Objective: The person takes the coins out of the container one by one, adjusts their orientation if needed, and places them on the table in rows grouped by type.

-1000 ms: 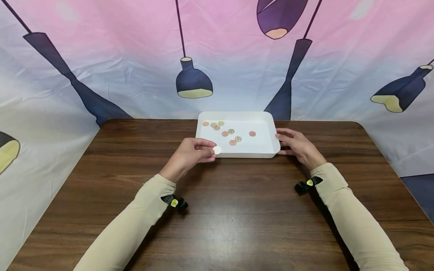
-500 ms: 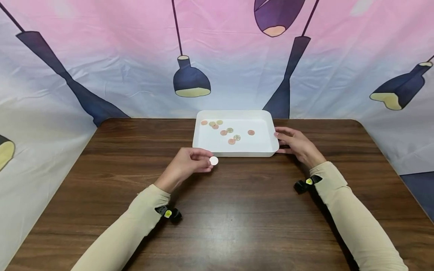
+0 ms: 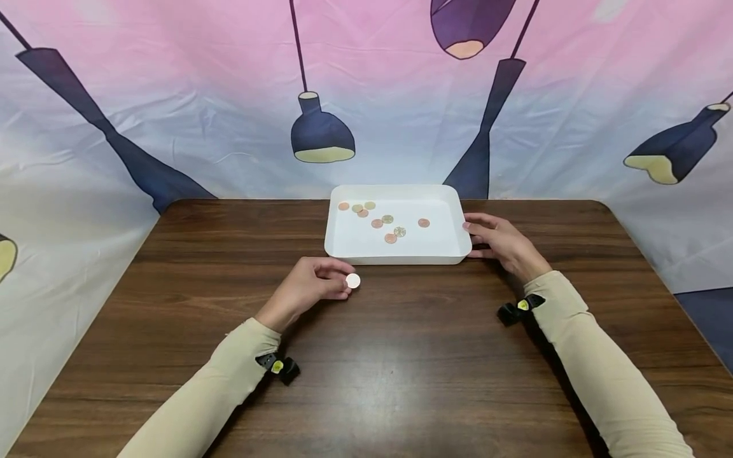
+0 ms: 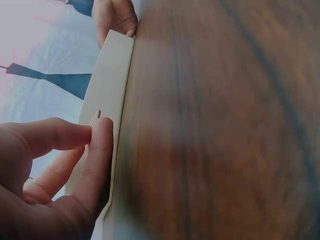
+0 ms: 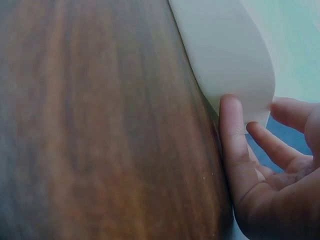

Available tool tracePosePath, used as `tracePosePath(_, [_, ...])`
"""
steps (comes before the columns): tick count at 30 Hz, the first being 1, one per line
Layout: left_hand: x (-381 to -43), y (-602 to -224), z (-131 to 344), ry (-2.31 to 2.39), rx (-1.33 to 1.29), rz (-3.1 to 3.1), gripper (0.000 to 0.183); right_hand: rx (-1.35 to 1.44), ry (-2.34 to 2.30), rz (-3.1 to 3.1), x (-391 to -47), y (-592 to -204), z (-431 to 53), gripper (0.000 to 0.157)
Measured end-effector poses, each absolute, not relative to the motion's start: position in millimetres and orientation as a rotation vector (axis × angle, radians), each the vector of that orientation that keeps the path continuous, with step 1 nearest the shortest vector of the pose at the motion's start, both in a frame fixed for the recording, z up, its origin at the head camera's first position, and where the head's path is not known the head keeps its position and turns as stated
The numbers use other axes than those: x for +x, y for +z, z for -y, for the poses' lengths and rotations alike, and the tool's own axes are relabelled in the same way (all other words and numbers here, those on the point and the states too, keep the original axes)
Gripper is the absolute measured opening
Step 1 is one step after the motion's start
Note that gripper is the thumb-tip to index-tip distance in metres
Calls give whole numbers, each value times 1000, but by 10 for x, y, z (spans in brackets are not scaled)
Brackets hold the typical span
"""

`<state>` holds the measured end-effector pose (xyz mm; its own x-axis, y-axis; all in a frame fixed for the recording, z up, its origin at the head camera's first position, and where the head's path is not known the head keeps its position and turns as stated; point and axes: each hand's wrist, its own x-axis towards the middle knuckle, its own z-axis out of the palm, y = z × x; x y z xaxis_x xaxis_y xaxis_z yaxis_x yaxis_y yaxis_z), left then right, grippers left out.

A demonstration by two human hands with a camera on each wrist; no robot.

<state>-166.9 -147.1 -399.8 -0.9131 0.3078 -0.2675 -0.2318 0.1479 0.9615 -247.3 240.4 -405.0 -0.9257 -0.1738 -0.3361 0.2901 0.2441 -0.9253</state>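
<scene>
In the head view my left hand (image 3: pixel 306 286) pinches a shiny, pale coin (image 3: pixel 352 280) by its edge, just in front of a white tray (image 3: pixel 435 260). The left wrist view shows the coin (image 4: pixel 95 117) nearly edge-on between the fingertips, with the tray's wall (image 4: pixel 112 75) behind it. Several copper and gold-coloured coins (image 3: pixel 390 238) lie spread over the tray's floor, mostly toward its left side. My right hand (image 3: pixel 504 245) touches the tray's right end. From the right wrist, its fairly straight fingers (image 5: pixel 231 117) rest against the tray's outer wall (image 5: pixel 225 55).
The tray stands at the back of a dark wooden table (image 3: pixel 389 356). Close behind the table hangs a cloth backdrop (image 3: pixel 240 114) printed with lamps. A black wrist device (image 3: pixel 280 367) is strapped at the left cuff, another wrist device (image 3: pixel 518 310) at the right.
My left hand has drawn the coin from the tray's front rim toward me and slightly left, out over the table. My right hand has stayed at the tray's end.
</scene>
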Motion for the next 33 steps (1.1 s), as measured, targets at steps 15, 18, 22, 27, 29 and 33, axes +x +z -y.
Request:
tracePosePath(15, [-1755, -4010, 1544, 1750, 48, -2075, 31, 110, -1730, -2153, -2455, -4064, -2432, 65])
tracePosePath(18, [-1774, -4013, 1559, 1750, 35, -2082, 30, 111, -1729, -2153, -2466, -4054, -2427, 66])
tracePosePath(22, [-1788, -3994, 1578, 1710, 38, -2131, 28, 110, -1730, -2156, -2482, -4043, -2418, 66])
tracePosePath(27, [-1783, -3966, 1595, 1649, 28, -2153, 27, 116, -1727, -2148, -2479, -4047, -2407, 65])
tracePosePath(29, [-1779, -3955, 1601, 1615, 42, -2177, 27, 117, -1730, -2149, -2476, -4052, -2406, 65])
tracePosePath(33, [-1773, -3932, 1614, 1482, 90, -2291, 24, 112, -1736, -2152, -2472, -4056, -2401, 65])
